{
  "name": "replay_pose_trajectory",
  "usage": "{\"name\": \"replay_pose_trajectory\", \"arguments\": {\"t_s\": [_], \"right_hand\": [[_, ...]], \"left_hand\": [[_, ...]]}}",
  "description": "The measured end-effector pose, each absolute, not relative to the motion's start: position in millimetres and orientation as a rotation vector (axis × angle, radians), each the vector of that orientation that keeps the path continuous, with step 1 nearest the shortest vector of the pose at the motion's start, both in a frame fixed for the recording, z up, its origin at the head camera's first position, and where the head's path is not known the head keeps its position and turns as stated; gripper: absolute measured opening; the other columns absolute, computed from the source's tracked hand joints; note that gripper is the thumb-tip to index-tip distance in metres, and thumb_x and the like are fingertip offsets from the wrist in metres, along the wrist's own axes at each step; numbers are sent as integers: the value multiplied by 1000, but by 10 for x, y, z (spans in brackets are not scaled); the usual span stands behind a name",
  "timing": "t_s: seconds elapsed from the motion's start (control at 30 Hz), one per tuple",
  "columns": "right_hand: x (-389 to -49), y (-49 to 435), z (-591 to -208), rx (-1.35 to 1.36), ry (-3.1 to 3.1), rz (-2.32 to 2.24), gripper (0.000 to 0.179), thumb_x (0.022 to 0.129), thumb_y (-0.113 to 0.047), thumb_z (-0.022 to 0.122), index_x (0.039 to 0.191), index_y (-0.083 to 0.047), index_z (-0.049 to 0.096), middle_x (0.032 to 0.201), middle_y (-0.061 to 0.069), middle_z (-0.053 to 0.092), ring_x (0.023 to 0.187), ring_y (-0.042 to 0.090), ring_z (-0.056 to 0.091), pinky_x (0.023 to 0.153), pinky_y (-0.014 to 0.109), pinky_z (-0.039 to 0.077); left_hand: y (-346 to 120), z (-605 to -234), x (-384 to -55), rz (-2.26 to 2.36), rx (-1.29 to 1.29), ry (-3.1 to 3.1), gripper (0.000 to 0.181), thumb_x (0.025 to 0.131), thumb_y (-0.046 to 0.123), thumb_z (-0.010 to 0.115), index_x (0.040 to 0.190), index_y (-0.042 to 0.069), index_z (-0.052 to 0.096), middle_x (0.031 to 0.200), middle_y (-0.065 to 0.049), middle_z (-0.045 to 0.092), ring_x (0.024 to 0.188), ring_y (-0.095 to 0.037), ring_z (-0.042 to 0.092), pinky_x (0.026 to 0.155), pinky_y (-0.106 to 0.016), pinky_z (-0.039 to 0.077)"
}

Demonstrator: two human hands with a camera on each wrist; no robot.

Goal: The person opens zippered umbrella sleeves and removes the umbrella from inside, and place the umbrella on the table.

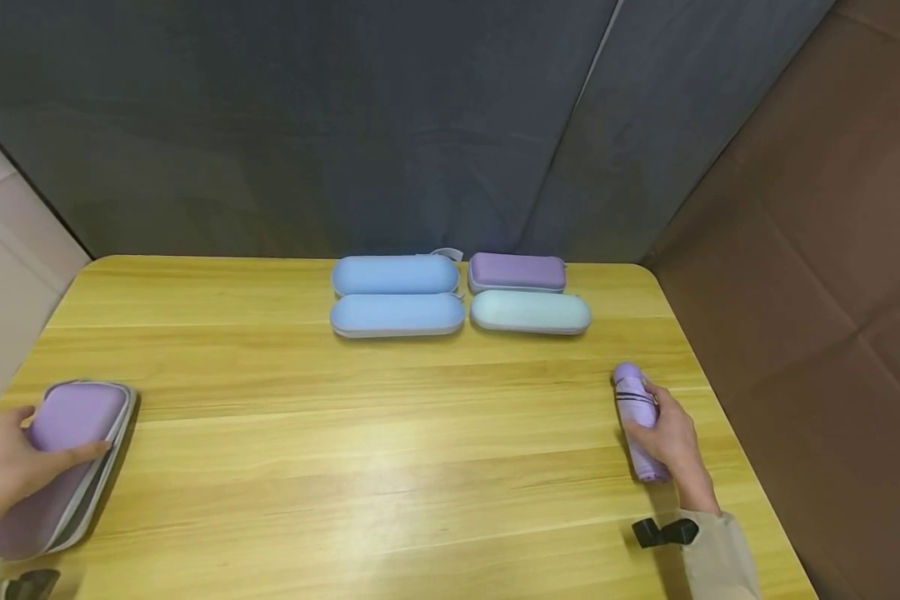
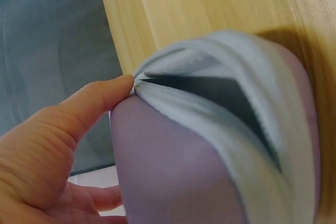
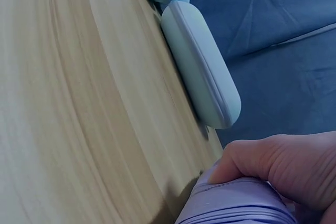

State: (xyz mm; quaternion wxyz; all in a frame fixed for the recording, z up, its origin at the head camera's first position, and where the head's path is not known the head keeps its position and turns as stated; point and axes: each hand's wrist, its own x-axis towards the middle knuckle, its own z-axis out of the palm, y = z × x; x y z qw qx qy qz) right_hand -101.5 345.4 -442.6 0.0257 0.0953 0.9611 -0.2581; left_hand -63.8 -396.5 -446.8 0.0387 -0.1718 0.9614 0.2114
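At the table's left edge my left hand (image 1: pixel 11 467) holds a purple zip case (image 1: pixel 86 412) across its width. In the left wrist view the thumb lies at the grey zip edge, and the case (image 2: pixel 168 166) gapes partly open with a dark inside. My right hand (image 1: pixel 671 429) grips a folded purple umbrella (image 1: pixel 633 400) with dark bands, lying near the right edge. The right wrist view shows the thumb on the umbrella's fabric (image 3: pixel 236 198); the other fingers are mostly hidden there.
Along the table's (image 1: pixel 390 433) far edge lie two blue cases, one behind (image 1: pixel 395 273) and one in front (image 1: pixel 397 314). Right of them are a purple case (image 1: pixel 517 271) and a mint case (image 1: pixel 531 311). A dark cloth (image 1: pixel 307 125) hangs behind; a brown cloth (image 1: pixel 817 250) stands right.
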Motion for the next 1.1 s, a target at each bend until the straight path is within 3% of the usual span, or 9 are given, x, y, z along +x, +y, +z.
{"name": "replay_pose_trajectory", "arguments": {"t_s": [0.1, 0.37, 0.5, 0.6, 0.7, 0.77, 0.93, 1.1], "right_hand": [[-1014, 3457, -4435, 309, 2963, -785, 71, 78, -16, 68, 137, 6, 35, 120, 36, 48, 94, 46, 54, 72, 53, 48], [-1042, 3444, -4410, 382, 2871, -748, 77, 79, -23, 66, 137, 10, 29, 121, 37, 44, 96, 46, 53, 74, 52, 47], [-1036, 3421, -4387, 424, 2847, -693, 80, 80, -27, 65, 139, 11, 26, 121, 38, 42, 96, 47, 51, 71, 52, 47], [-1032, 3395, -4383, 449, 2863, -663, 82, 80, -28, 65, 141, 9, 24, 121, 36, 40, 100, 48, 47, 70, 53, 45], [-1041, 3356, -4392, 457, 2908, -626, 82, 81, -28, 65, 142, 7, 24, 122, 34, 39, 104, 48, 42, 72, 56, 42], [-1050, 3325, -4390, 460, 2941, -596, 81, 80, -26, 66, 142, 6, 25, 123, 32, 39, 106, 48, 40, 74, 59, 40], [-1064, 3218, -4388, 380, 3083, -580, 74, 80, -20, 68, 139, 5, 31, 125, 32, 37, 110, 49, 34, 77, 63, 35], [-1136, 3056, -4444, 148, 3293, -713, 61, 78, -9, 71, 129, 10, 42, 122, 33, 41, 113, 49, 33, 86, 62, 32]], "left_hand": [[-3966, -4454, -622, 654, -546, 2923, 107, 76, 47, 70, 131, -27, 15, 107, -50, 30, 91, -58, 37, 62, -55, 40], [-3919, -4335, -569, 745, -608, 2853, 99, 82, 46, 62, 127, -30, 17, 113, -51, 31, 92, -57, 44, 58, -36, 37], [-3911, -4301, -551, 837, -635, 2798, 102, 85, 46, 60, 129, -30, 9, 118, -53, 26, 99, -62, 38, 66, -51, 42], [-3888, -4274, -532, 908, -656, 2800, 99, 88, 45, 58, 131, -28, 7, 125, -53, 19, 105, -65, 31, 78, -66, 36], [-3833, -4238, -519, 965, -634, 2887, 89, 90, 39, 56, 133, -25, 12, 132, -51, 15, 110, -67, 26, 84, -72, 30], [-3769, -4197, -521, 960, -575, 2958, 82, 91, 34, 56, 132, -24, 16, 131, -51, 16, 110, -66, 25, 84, -74, 29], [-3440, -4114, -560, 876, -406, 3149, 62, 88, 22, 61, 124, -22, 36, 116, -48, 34, 103, -59, 33, 77, -69, 33], [-3027, -4112, -674, 1023, -225, 3220, 46, 86, 12, 63, 118, -18, 47, 111, -41, 46, 98, -53, 43, 71, -51, 37]]}}
